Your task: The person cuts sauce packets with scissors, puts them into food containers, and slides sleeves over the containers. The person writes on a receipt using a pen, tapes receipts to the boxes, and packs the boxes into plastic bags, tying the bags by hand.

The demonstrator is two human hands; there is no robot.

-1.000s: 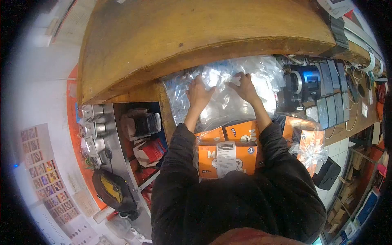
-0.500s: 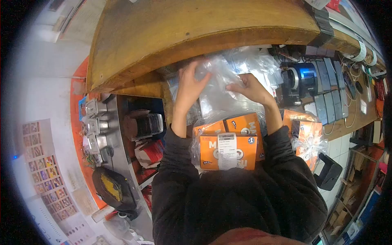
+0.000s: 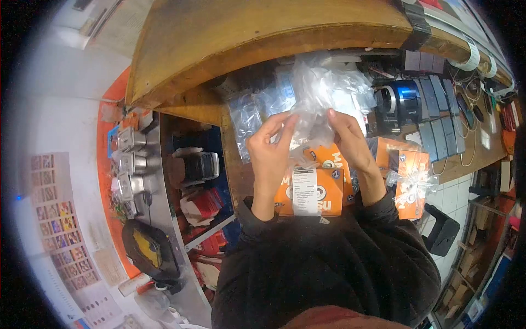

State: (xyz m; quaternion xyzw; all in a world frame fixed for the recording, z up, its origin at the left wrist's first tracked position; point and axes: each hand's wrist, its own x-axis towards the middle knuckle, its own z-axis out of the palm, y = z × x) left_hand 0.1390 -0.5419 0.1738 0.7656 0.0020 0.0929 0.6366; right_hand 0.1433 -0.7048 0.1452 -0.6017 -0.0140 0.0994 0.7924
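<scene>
A clear plastic bag rises between my two hands, its upper part bunched and crinkled. My left hand pinches one side of it, thumb against fingers. On the other side my right hand grips the plastic near the thumb tip. Below the hands, against my dark jacket, several orange boxes with white lettering sit in the bag; the front orange box carries a printed white paper slip. My forearms hide part of the boxes.
To the right stands a second knotted bag of orange boxes. Behind it are a black-and-blue machine and rows of grey phone-like devices. More clear plastic bags lie at the back left. A wooden shelf edge overhangs the work area.
Both hands have come down and closer to my body, drawing the bag's plastic over the boxes. The view has shifted slightly.
</scene>
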